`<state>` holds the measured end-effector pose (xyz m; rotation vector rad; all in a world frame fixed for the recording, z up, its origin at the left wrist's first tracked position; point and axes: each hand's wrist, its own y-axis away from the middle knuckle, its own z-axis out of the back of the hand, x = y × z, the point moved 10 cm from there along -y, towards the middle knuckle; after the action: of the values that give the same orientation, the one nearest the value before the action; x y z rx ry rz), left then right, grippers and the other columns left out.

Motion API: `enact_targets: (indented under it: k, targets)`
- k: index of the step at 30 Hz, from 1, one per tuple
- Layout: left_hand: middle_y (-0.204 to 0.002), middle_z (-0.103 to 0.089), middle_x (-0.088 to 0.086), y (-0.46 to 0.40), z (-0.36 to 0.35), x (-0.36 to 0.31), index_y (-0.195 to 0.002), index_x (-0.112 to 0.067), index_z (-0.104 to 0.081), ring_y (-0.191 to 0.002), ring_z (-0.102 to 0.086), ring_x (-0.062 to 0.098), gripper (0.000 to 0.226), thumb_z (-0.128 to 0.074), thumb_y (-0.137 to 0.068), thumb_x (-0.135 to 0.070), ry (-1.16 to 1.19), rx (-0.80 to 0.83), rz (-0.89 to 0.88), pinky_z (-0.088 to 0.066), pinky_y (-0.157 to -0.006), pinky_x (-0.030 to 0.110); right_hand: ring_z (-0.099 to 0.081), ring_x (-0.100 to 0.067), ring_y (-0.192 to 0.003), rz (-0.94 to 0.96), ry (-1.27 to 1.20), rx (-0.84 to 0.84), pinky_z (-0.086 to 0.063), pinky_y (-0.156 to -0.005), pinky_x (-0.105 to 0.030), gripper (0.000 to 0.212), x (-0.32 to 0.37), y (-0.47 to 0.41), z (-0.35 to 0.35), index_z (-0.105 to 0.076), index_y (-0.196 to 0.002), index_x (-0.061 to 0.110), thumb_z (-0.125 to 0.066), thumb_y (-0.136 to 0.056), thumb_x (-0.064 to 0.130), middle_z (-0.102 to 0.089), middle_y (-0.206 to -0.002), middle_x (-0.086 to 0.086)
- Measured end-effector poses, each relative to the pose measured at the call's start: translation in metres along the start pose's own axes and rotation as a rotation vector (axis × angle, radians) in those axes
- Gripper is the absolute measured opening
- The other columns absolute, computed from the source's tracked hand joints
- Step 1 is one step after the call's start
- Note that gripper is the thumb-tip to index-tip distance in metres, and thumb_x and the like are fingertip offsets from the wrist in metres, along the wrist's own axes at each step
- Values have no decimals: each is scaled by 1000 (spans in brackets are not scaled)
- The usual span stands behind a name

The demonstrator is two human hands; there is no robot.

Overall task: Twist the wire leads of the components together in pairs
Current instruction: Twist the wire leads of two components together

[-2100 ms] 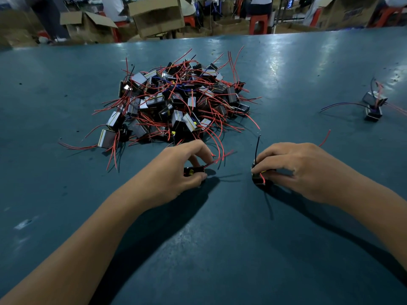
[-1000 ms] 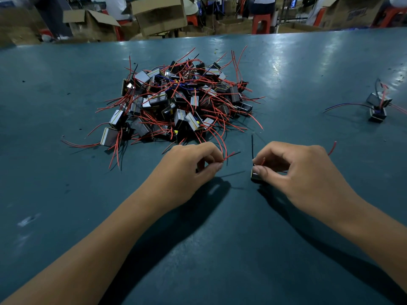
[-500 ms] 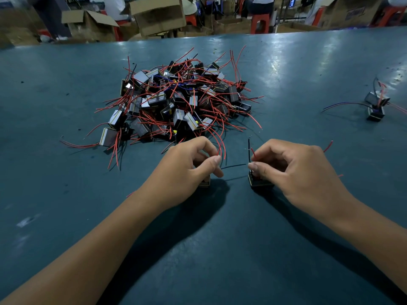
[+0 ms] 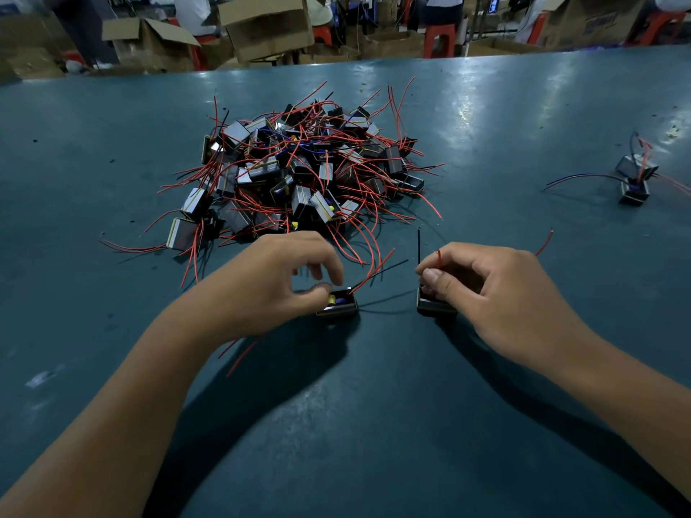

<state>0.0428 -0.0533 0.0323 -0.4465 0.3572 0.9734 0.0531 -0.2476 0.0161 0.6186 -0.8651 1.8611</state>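
Two small black box components stand side by side on the teal table [image 4: 374,424]. The left component [image 4: 338,303] has a red and a black lead slanting up to the right. My left hand [image 4: 269,282] hovers over it with loosely curled fingers lifted; only the thumb tip touches its left side. The right component [image 4: 433,307] sits under my right hand [image 4: 497,289], whose thumb and fingers pinch its short red lead [image 4: 438,256]. Its black lead [image 4: 418,244] stands straight up beside the thumb. A gap separates the two components.
A large pile of components with red leads [image 4: 299,170] lies just beyond my hands. Two joined components [image 4: 633,177] sit at the far right. Cardboard boxes [image 4: 265,24] and red stools stand past the table's far edge.
My left hand has lifted its fingers off the left component, which now stands uncovered on the table by the thumb. The right hand keeps pinching at its component.
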Motion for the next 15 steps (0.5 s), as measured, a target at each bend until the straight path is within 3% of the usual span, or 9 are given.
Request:
enact_targets:
  k: [5,15]
  targets:
    - [-105,-69,-9,2,-11,-5,-103,-20,-79,-96,-65,7,22,-69,-87,-8,-31,109,-27,-50,-89,35,-69,-12,-72,-1,3,7,-51,-72,-33,8,0,0,0,-70,-88,29,-64,-92,29,-72,-77,12]
    - [-107,-68,-12,4,-22,2,-101,-21,-80,-94,-63,10,22,-66,-88,-9,-69,129,129,-44,-85,26,-69,-11,-72,5,18,12,-52,-72,-35,8,-1,-1,-1,-70,-88,30,-63,-93,29,-72,-77,12]
